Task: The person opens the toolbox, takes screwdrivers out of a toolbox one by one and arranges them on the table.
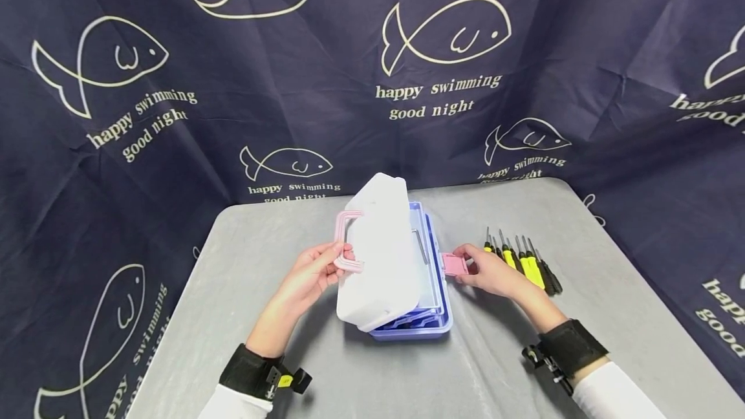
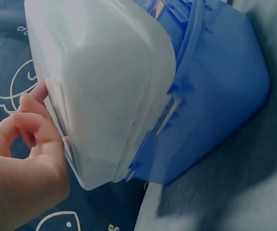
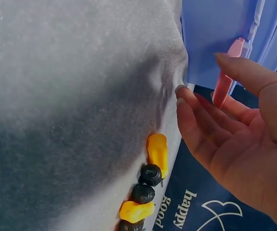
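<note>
A toolbox has a white lid (image 1: pixel 381 244) tilted up to the left over its blue base (image 1: pixel 419 335). My left hand (image 1: pixel 311 270) grips the pink carrying handle (image 1: pixel 339 231) on the lid, thumb and fingers round its bar. At the front side of the base, my right hand (image 1: pixel 489 269) holds the pink latch (image 1: pixel 454 264) between thumb and fingers. In the right wrist view the latch (image 3: pixel 223 86) sticks out from the box edge, with the other fingers loosely spread. Inside, an L-shaped hex key (image 1: pixel 420 246) lies on the pale upper tray.
Several screwdrivers with yellow and black handles (image 1: pixel 531 270) lie in a row on the grey-covered table (image 1: pixel 262 225), just right of my right hand. A dark blue curtain (image 1: pixel 326 115) with fish drawings hangs behind the table and at both sides.
</note>
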### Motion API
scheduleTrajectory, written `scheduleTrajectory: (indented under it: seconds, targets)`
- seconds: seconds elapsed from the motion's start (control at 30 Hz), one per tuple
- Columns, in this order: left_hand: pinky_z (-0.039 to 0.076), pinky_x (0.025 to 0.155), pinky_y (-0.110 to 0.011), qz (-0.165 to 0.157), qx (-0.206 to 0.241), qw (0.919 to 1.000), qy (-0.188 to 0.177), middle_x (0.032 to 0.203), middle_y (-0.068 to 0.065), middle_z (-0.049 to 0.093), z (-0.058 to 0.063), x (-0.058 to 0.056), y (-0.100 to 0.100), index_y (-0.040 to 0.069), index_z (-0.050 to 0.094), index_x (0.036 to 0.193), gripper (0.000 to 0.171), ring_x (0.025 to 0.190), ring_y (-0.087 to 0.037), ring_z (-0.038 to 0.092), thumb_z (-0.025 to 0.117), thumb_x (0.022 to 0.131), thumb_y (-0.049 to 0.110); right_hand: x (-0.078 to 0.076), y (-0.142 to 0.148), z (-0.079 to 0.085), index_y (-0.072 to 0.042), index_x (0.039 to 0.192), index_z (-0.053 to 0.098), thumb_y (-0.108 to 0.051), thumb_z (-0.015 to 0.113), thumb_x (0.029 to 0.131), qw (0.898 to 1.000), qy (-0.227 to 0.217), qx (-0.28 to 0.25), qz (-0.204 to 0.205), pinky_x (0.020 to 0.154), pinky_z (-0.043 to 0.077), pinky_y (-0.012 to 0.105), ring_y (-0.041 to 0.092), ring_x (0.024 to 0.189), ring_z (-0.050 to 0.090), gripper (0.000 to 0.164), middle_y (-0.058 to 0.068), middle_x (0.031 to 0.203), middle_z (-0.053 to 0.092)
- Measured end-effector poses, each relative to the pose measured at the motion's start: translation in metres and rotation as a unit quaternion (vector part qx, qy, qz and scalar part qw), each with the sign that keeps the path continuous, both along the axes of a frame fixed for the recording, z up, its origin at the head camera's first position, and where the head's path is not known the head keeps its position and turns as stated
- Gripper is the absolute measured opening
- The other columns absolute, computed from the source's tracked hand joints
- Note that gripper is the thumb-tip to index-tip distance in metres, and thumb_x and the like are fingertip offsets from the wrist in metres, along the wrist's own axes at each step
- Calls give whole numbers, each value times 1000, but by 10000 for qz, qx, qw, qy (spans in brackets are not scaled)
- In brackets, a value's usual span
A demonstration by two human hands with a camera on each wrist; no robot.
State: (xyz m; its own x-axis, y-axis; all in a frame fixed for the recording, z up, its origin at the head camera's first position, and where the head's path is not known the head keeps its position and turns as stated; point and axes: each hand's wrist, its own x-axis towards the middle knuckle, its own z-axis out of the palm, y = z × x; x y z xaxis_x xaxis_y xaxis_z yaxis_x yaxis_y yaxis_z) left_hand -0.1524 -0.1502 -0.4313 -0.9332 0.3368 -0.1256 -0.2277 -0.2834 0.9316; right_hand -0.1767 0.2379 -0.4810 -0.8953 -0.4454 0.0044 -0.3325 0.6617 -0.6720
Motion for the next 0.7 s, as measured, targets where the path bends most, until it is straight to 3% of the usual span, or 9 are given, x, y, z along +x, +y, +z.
scheduleTrajectory:
  seconds: [0.13,0.27,0.7]
  targets:
    - [41,58,-12,-112,126,9998,56,93,1,73,1,-2,6,11,73,104,25,70,-3,54,49,111,13,0,1,0,1,126,58,-16,79,89,10000,17,38,-52,83,57,45,26,94,68,46,13,106,70]
    - [44,61,-11,-246,185,9995,93,94,2,73,3,-3,16,11,73,106,25,73,-2,56,49,111,12,0,3,0,0,127,58,-16,80,89,9999,37,42,-99,80,55,41,22,90,66,47,12,105,70]
    - [43,57,-14,-254,-185,9994,117,85,3,73,10,-4,45,9,72,98,21,63,-2,53,54,108,7,0,8,10,-1,131,57,-14,80,90,9987,-347,-345,-170,74,54,35,15,83,66,49,9,105,70]
